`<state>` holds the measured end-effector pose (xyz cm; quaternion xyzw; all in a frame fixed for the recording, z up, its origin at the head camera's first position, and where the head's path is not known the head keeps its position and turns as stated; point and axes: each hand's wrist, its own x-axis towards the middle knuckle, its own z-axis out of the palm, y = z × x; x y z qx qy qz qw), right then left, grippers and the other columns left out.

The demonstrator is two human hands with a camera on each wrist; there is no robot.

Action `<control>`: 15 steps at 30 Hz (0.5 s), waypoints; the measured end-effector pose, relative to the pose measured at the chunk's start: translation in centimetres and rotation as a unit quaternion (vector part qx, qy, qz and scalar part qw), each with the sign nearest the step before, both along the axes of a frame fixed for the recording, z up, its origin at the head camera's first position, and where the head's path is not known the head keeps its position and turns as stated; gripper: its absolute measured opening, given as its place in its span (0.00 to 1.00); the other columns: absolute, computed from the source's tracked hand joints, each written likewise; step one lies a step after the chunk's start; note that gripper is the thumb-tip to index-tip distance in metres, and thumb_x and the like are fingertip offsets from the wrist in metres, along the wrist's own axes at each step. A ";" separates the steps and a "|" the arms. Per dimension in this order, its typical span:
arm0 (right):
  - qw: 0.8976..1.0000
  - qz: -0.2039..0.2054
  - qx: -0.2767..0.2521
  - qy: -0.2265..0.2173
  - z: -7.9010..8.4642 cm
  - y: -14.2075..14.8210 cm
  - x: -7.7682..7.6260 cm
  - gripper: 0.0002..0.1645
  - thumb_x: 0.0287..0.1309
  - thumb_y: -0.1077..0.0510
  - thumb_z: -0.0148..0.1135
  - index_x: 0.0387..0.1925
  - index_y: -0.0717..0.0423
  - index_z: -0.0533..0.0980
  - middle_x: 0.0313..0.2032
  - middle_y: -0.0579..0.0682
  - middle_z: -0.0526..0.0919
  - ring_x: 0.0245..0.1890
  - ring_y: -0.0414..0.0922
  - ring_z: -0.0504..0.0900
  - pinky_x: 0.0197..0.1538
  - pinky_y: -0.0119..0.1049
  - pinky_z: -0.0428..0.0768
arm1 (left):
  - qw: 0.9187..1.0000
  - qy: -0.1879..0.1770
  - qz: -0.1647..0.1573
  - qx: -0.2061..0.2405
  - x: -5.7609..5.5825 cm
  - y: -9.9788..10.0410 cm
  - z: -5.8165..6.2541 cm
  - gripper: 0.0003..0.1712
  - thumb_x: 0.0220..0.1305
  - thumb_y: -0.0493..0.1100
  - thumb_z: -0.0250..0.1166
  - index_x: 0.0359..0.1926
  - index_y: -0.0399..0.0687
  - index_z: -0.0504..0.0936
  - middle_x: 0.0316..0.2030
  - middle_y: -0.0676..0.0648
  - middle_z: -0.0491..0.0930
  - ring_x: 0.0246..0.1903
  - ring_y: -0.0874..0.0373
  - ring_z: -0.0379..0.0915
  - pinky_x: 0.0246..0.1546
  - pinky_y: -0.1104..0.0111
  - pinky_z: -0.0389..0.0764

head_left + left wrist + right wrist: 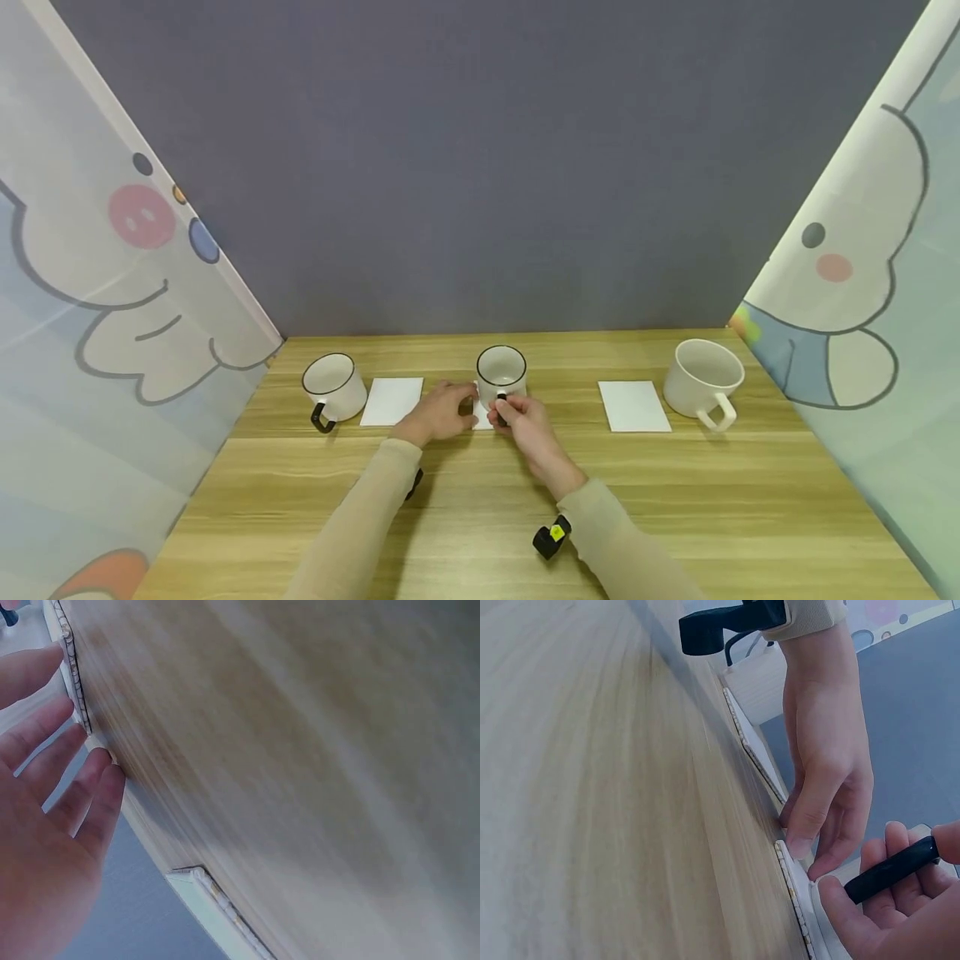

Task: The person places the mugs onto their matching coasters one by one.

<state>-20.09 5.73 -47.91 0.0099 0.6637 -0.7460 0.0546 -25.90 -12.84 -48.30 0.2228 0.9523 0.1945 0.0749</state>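
Note:
A white mug (pixel 501 367) with a black rim stands at the middle of the table, over a white square coaster (pixel 482 417). My right hand (pixel 530 429) pinches the mug's black handle (pixel 892 870) between thumb and fingers, its palm side toward the mug. To the left of the mug, my left hand (pixel 441 412) is at the coaster's left edge, thumb near the front corner and fingers farther back. Those fingers (pixel 56 754) look extended in the left wrist view, with their tips by the coaster's edge. The mug hides most of the coaster.
At left, a black-rimmed white mug (pixel 333 387) stands beside another white coaster (pixel 392 401). At right, a larger all-white mug (pixel 702 383) is next to a third coaster (pixel 634 407). A dark grey panel (pixel 480 167) rises behind the wooden table (pixel 465 517); printed panels flank it.

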 end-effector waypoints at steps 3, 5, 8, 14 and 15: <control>1.000 0.000 0.002 0.003 -0.2 0.1 0.2 0.16 0.74 0.63 0.55 0.45 0.79 0.77 0.34 0.55 0.84 0.36 0.42 0.82 0.55 0.53 0.82 | 1.000 0.002 -0.001 0.000 0.0 0.1 -0.1 0.18 0.64 0.50 0.71 0.53 0.59 0.79 0.60 0.50 0.80 0.62 0.45 0.69 0.56 0.44 0.76; 1.000 0.006 0.006 0.006 -0.3 0.2 0.3 0.17 0.74 0.62 0.55 0.46 0.79 0.76 0.35 0.56 0.85 0.37 0.42 0.82 0.55 0.54 0.82 | 1.000 0.001 0.000 -0.003 0.0 0.1 -0.1 0.18 0.64 0.50 0.71 0.53 0.59 0.79 0.61 0.50 0.79 0.62 0.45 0.70 0.56 0.45 0.76; 1.000 0.011 0.023 0.012 -0.3 0.3 0.4 0.18 0.75 0.61 0.55 0.48 0.78 0.77 0.37 0.58 0.85 0.40 0.44 0.83 0.56 0.54 0.81 | 1.000 0.003 0.000 -0.007 0.1 0.1 -0.1 0.17 0.64 0.50 0.71 0.52 0.59 0.79 0.61 0.49 0.79 0.61 0.45 0.70 0.56 0.44 0.77; 0.994 0.002 0.099 0.048 -0.3 0.9 0.2 0.17 0.73 0.59 0.58 0.46 0.74 0.80 0.39 0.58 0.85 0.42 0.46 0.82 0.52 0.52 0.84 | 1.000 -0.003 0.003 -0.012 0.0 0.0 -0.1 0.18 0.65 0.50 0.70 0.54 0.58 0.79 0.61 0.49 0.79 0.62 0.45 0.69 0.56 0.43 0.76; 0.993 0.000 0.109 0.054 -0.2 1.0 0.1 0.17 0.73 0.59 0.59 0.46 0.73 0.80 0.39 0.57 0.84 0.41 0.47 0.82 0.51 0.52 0.84 | 1.000 -0.003 0.004 -0.013 -0.1 0.0 -0.1 0.18 0.65 0.50 0.70 0.54 0.58 0.79 0.61 0.49 0.79 0.62 0.45 0.69 0.56 0.43 0.76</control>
